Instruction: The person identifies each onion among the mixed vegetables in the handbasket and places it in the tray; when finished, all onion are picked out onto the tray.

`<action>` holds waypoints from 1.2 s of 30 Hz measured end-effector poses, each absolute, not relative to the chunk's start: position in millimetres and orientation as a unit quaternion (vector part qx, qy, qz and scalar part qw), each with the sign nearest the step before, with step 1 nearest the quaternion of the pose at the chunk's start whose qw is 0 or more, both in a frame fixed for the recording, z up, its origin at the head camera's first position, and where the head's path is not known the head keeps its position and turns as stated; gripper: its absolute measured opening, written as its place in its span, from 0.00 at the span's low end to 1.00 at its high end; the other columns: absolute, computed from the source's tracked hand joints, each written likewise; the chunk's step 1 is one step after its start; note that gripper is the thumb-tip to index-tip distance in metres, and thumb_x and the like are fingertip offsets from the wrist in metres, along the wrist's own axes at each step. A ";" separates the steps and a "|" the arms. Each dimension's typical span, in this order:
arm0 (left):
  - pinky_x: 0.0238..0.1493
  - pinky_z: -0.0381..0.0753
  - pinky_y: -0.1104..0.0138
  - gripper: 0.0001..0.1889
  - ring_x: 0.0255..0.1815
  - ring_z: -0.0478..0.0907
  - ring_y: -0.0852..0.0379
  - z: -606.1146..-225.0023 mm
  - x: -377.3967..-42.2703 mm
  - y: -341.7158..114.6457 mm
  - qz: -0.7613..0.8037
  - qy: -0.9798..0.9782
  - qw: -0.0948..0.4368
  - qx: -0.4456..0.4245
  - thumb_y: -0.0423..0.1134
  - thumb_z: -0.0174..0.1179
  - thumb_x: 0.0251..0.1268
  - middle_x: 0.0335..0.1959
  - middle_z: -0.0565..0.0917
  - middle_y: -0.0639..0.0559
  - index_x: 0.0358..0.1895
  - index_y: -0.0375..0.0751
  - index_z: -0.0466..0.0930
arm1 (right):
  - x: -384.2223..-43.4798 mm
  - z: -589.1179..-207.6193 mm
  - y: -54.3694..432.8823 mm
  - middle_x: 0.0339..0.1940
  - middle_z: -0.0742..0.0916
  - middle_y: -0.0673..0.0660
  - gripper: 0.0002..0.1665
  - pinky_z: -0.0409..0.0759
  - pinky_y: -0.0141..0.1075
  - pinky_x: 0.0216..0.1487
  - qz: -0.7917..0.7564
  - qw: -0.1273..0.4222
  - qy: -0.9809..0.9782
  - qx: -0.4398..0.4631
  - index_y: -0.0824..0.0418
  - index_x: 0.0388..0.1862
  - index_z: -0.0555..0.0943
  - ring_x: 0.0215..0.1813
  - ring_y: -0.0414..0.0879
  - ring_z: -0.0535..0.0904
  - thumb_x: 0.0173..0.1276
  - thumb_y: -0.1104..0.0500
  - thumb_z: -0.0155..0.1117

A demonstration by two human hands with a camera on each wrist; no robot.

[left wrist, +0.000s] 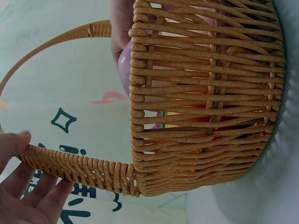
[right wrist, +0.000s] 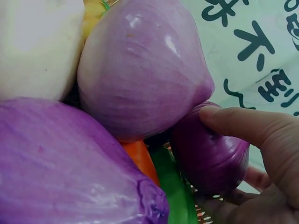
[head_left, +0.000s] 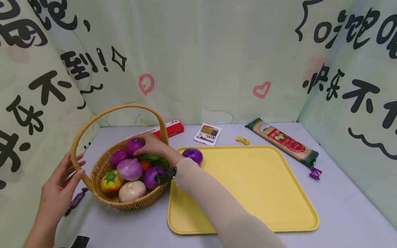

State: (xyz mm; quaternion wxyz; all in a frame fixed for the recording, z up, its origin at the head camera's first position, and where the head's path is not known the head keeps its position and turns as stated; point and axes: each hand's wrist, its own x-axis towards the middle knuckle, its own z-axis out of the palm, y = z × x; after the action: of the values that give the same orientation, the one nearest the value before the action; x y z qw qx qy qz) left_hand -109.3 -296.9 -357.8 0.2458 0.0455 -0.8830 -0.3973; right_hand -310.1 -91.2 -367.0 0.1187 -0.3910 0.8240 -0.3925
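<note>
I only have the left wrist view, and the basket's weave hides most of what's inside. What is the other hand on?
Observer: The right hand grips a dark purple onion.
Operator: And what sits to the right of the basket?
Observer: A yellow tray, lying flat on the table.
Operator: Anything on it?
Observer: Another onion, near the tray's far left corner.
</note>
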 end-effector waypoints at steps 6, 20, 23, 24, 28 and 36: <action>0.45 0.65 0.94 0.33 0.52 0.65 0.89 -357.6 -110.3 -295.3 -0.396 -0.883 0.248 0.045 0.41 0.53 0.69 0.67 0.70 0.65 0.73 0.67 0.50 | -310.6 -361.2 -86.9 0.59 0.79 0.56 0.33 0.73 0.23 0.53 -0.354 0.100 0.841 -0.398 0.54 0.63 0.75 0.58 0.44 0.71 0.56 0.55 0.72; 0.44 0.66 0.94 0.33 0.51 0.64 0.89 -357.2 -110.1 -297.1 -0.399 -0.885 0.232 0.059 0.43 0.52 0.69 0.67 0.70 0.65 0.73 0.68 0.48 | -310.2 -351.8 -77.0 0.59 0.80 0.55 0.31 0.76 0.23 0.49 -0.386 0.085 0.837 -0.379 0.55 0.60 0.76 0.52 0.44 0.78 0.55 0.56 0.72; 0.44 0.65 0.94 0.33 0.51 0.64 0.89 -356.8 -110.7 -296.7 -0.397 -0.886 0.232 0.060 0.43 0.52 0.69 0.67 0.70 0.65 0.73 0.69 0.48 | -310.2 -350.9 -76.8 0.59 0.80 0.55 0.32 0.76 0.23 0.49 -0.385 0.078 0.837 -0.381 0.55 0.60 0.76 0.53 0.44 0.78 0.55 0.56 0.72; 0.44 0.65 0.94 0.33 0.51 0.64 0.89 -356.6 -110.8 -296.5 -0.398 -0.886 0.232 0.061 0.43 0.52 0.69 0.67 0.70 0.65 0.72 0.69 0.48 | -310.1 -350.5 -76.8 0.59 0.80 0.55 0.32 0.76 0.23 0.50 -0.383 0.075 0.838 -0.382 0.55 0.60 0.76 0.53 0.44 0.78 0.55 0.56 0.72; 0.44 0.65 0.94 0.33 0.52 0.64 0.89 -355.8 -110.9 -295.4 -0.399 -0.885 0.233 0.060 0.43 0.52 0.69 0.67 0.70 0.65 0.72 0.70 0.49 | -309.0 -348.3 -76.9 0.60 0.79 0.55 0.32 0.76 0.23 0.50 -0.377 0.069 0.842 -0.380 0.54 0.60 0.76 0.54 0.44 0.77 0.54 0.56 0.73; 0.44 0.65 0.94 0.33 0.52 0.65 0.88 -354.2 -109.9 -294.3 -0.398 -0.885 0.235 0.060 0.43 0.52 0.70 0.67 0.69 0.64 0.72 0.70 0.49 | -307.7 -346.2 -76.7 0.60 0.79 0.55 0.32 0.75 0.23 0.50 -0.377 0.065 0.840 -0.385 0.54 0.59 0.76 0.55 0.45 0.77 0.54 0.57 0.73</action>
State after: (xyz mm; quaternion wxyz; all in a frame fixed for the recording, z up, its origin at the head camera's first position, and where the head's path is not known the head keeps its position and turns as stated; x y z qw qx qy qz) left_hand -109.9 -294.3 -354.2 0.2349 0.0596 -0.8846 -0.3983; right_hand -307.7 -76.7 -346.2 0.0654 -0.3852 0.8396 -0.3774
